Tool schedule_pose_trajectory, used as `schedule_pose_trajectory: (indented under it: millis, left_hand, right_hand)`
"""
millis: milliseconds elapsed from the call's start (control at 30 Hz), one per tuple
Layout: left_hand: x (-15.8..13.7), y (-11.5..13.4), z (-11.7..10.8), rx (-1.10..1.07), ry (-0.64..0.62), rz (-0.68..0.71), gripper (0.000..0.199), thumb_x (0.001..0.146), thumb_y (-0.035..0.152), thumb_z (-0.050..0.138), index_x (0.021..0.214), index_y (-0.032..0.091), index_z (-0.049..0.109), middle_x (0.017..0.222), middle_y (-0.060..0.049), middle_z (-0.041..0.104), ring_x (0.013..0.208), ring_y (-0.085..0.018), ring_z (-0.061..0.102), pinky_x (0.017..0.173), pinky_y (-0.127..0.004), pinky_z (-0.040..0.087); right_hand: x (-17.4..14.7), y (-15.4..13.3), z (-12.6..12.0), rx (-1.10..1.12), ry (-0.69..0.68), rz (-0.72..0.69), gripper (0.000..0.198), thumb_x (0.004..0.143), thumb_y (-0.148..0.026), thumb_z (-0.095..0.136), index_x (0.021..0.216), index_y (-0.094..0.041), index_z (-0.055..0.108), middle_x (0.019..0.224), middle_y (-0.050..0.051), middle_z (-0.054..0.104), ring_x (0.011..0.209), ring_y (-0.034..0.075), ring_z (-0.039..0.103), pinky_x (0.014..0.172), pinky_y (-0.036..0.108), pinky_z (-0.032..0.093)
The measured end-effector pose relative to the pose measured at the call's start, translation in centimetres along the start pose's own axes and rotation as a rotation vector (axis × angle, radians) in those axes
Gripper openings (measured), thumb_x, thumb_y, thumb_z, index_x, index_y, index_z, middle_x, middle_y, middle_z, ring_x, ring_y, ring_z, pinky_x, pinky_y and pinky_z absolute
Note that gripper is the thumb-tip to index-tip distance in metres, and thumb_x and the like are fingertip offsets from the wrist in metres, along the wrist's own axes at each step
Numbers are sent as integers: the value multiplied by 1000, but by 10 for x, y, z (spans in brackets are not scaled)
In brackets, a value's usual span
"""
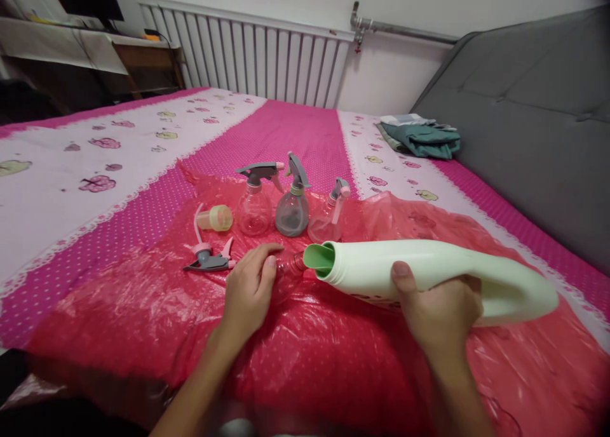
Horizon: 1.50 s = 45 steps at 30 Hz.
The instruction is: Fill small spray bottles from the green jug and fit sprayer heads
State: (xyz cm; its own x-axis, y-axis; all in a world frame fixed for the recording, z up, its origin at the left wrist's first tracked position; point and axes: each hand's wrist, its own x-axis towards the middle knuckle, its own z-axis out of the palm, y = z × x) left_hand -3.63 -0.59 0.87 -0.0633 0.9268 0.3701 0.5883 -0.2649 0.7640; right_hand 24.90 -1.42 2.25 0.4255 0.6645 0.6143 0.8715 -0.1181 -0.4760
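Note:
My right hand [436, 310] is wrapped round the handle of a pale green detergent jug [376, 262], which lies tipped almost level with its mouth to the left. The jug's green spout [317, 257] is at the neck of a clear spray bottle [289, 273]. My left hand [250, 288] grips that bottle, which has no spray head and leans towards the spout; my fingers partly cover it. Whether any liquid is flowing, I cannot tell. A grey and pink trigger spray head [207, 259] with its tube lies left of my left hand.
Behind stand a pink-tinted spray bottle [253, 211], a grey one [292, 211] and a smaller one [326, 218]. A yellowish cap [220, 218] lies beside them. Red plastic sheeting [333, 361] covers the bed. Folded clothes [422, 137] rest near the grey headboard [528, 100].

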Motion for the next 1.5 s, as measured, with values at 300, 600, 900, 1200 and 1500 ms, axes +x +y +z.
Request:
schedule_pose_trajectory:
  millis: [300,600,900,1200,1500]
  left_hand:
    - [1,-1,1,-6,-1,-9,50,107,50,37,117,19,75,115,-10,82,112,-32,75,96,-44,51]
    - [-1,-2,0,9,4,3,49,108,50,37,117,21,75,115,-9,82,112,-32,76,96,-43,52]
    - [0,-1,1,12,4,2,49,108,49,37,117,20,75,115,-9,82,113,-32,76,96,-44,52]
    - [0,-1,0,12,4,5,48,107,49,37,115,21,75,114,-9,83,112,-32,76,95,-44,53]
    - [0,0,0,12,0,-4,47,108,49,37,116,21,75,116,-9,83,112,-31,76,96,-43,53]
  right_hand:
    - [0,0,-1,-6,-7,-3,91,81,-91,46,98,-8,77,93,26,74,108,49,64,102,64,46]
    - [0,0,0,-17,12,-16,90,81,-92,45,98,-10,78,92,24,75,106,48,65,101,63,47]
    - [0,-1,-1,-3,0,3,91,80,-91,46,101,-8,78,96,27,74,109,50,64,103,65,46]
    - [0,-1,-1,-8,-5,6,92,80,-92,46,100,-8,77,95,26,74,109,49,64,102,63,47]
    - [0,-3,-2,-3,-3,6,91,80,-93,46,99,-9,77,93,25,75,108,48,64,101,62,47]
